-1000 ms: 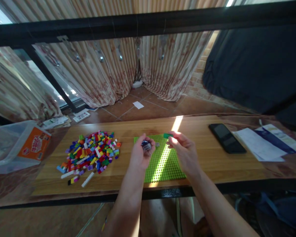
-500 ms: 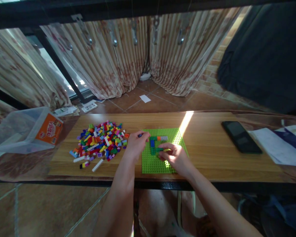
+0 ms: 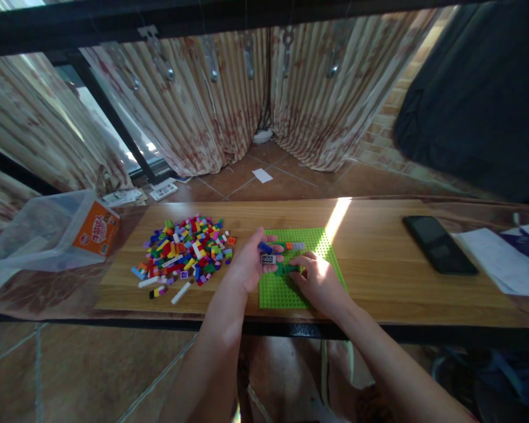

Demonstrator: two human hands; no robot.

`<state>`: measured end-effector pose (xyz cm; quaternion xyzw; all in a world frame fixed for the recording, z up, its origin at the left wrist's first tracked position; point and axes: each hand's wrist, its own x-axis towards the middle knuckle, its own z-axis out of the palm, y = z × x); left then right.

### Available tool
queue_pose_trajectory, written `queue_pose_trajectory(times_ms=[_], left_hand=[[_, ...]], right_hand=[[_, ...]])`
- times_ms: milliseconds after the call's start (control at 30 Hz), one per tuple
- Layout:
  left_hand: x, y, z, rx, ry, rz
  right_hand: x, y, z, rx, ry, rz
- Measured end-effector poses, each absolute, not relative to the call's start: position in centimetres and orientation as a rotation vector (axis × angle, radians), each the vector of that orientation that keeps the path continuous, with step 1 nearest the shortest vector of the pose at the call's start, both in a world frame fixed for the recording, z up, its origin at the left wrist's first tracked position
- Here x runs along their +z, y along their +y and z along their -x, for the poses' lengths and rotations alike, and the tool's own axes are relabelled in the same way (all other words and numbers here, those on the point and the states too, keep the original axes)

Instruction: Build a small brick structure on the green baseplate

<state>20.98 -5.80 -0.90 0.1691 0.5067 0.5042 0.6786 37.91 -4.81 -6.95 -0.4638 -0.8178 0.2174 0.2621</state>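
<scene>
A lime-green baseplate [image 3: 278, 298] lies in front of me with a row of bricks near its far side, among them an orange brick [image 3: 289, 245] and a light grey brick [image 3: 299, 245]. My left hand [image 3: 249, 260], turned palm up over the plate's left part, carries a dark blue brick [image 3: 265, 247] and a grey brick [image 3: 268, 259] on its bent fingers. Behind those fingers, part of the built bricks is hidden. Low over the plate, my right hand [image 3: 320, 282] has its fingertips closed on a green brick [image 3: 293, 268] among the placed ones.
Left of the plate spreads a pile of mixed bricks [image 3: 189, 252]. A clear plastic bin [image 3: 48, 235] with an orange label stands at the far left. To the right lie a black phone [image 3: 438, 244] and papers [image 3: 494, 258]. Sunlight streaks across the wooden tabletop [image 3: 374, 252].
My left hand has turned from palm down to palm up and moved slightly right, so the blue and grey bricks in it show. My right hand stays at the green brick. The view has shifted slightly.
</scene>
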Motion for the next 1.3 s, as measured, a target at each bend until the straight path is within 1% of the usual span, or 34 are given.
queue_pose_trajectory(times_ms=[133,267,367,433,500,600,733,900,1100,1167,1300], left_hand=[[-1.0,-5.8,-21.2,1.124,1.042,-0.301],[-1.4,-5.7,-21.8,1.139,1.045,-0.282],[-1.6,-5.6,-22.5,1.14,1.051,-0.287],[-1.6,-5.6,-23.0,1.13,1.022,-0.303],[-1.6,-5.6,-23.3,1.126,0.991,-0.316],[-1.6,-5.7,-23.4,1.128,0.977,-0.324],[-1.6,-5.8,-22.7,1.115,1.011,-0.407],[-1.5,-5.8,-21.5,1.23,1.291,-0.551],[-1.6,-6.0,-21.0,1.192,1.388,-0.667],[-1.8,-6.0,-21.0,1.189,1.4,-0.693],[-2.2,-5.8,-20.9,1.187,1.429,-0.736]], right_hand=[[-6.4,-4.0,-39.6,0.46,-2.232,1.362],[-5.3,-3.5,-41.1,0.343,-2.097,1.511],[-4.6,-4.0,-40.7,0.483,-2.018,1.428],[-4.5,-4.4,-39.7,0.627,-2.044,1.244],[-4.6,-4.8,-38.8,0.671,-2.085,1.093],[-4.7,-4.9,-38.1,0.627,-2.122,1.029],[-4.4,-4.8,-38.6,0.65,-2.092,1.106],[-4.8,-4.7,-39.2,0.655,-2.056,1.298],[-6.4,-5.0,-38.4,0.383,-2.265,1.247],[-6.5,-5.0,-38.0,0.341,-2.29,1.227],[-6.7,-4.9,-37.7,0.423,-2.263,1.173]])
